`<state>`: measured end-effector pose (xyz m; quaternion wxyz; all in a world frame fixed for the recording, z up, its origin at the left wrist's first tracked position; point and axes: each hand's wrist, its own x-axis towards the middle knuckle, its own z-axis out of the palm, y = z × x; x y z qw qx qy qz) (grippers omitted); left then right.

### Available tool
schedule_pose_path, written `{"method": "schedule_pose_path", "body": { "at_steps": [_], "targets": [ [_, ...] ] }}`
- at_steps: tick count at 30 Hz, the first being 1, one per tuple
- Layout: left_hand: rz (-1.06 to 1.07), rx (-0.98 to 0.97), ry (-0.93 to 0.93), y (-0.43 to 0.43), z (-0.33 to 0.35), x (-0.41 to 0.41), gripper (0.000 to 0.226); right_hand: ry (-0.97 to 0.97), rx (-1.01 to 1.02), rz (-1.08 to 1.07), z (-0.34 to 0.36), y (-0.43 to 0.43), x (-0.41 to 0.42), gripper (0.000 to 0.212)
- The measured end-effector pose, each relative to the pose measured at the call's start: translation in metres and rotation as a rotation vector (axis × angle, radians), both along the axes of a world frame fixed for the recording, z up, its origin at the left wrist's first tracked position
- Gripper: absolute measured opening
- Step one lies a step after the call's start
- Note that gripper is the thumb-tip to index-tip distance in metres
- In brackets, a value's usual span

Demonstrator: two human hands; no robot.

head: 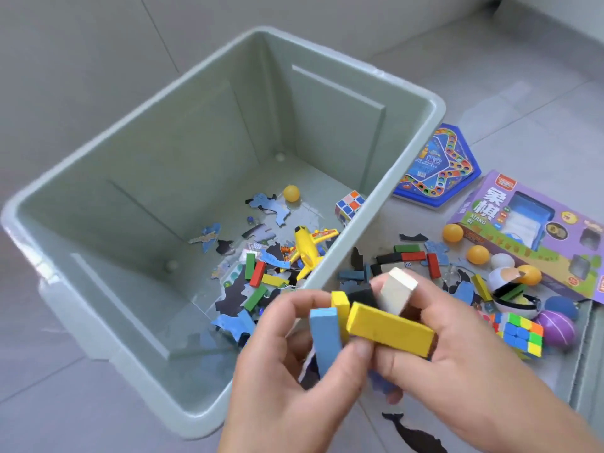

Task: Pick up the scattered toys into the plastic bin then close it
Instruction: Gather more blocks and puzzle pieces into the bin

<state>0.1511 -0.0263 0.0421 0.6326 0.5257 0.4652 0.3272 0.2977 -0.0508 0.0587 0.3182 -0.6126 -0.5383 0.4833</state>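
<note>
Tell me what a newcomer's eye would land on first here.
The left hand and right hand together grip a bundle of colored blocks up front, by the near right rim of the big grey-green plastic bin. A yellow toy plane lies inside on its floor; a purple box sits on the tiles to the bin's right.

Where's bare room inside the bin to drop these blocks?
Bare floor of the bin along its left wall, up to the puzzle pieces. Smaller patch left of the orange ball. Crowded on the right: yellow plane, blocks, cube.
</note>
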Motion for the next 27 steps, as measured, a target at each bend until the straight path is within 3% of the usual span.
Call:
{"method": "schedule_pose_path", "body": {
  "at_steps": [2,4,7,11,16,18,20,24,27],
  "targets": [
    [0.132,0.119,-0.009,0.015,0.009,-0.015,0.03,0.029,0.027,-0.04,0.006,0.021,-0.019,0.022],
    [0.228,0.172,0.039,0.034,0.008,-0.032,0.028,-0.077,0.056,-0.09,0.0,0.043,-0.039,0.021],
    [0.303,0.14,0.078,0.057,-0.005,-0.051,0.031,-0.209,0.136,-0.113,-0.005,0.066,-0.066,0.019],
    [0.28,0.174,0.233,0.07,-0.029,-0.065,0.043,-0.349,0.157,-0.097,-0.026,0.071,-0.08,0.062],
    [0.25,0.286,0.364,0.055,-0.032,-0.061,0.04,-0.197,0.332,-0.386,-0.043,0.031,-0.033,0.039],
    [0.194,0.379,0.313,0.037,-0.029,-0.054,0.037,-0.202,0.204,-0.542,-0.074,0.007,0.003,0.03],
    [0.084,0.44,0.227,0.012,-0.028,-0.041,0.034,-0.325,-0.058,-0.572,-0.121,-0.026,0.03,0.025],
    [-0.284,0.338,0.194,-0.037,-0.064,-0.016,0.028,-0.684,-0.535,-0.228,-0.217,-0.108,0.037,0.04],
    [-0.439,0.117,0.389,-0.054,-0.132,-0.009,0.028,-0.898,-0.631,-0.045,-0.26,-0.152,0.019,0.06]
  ]
}}
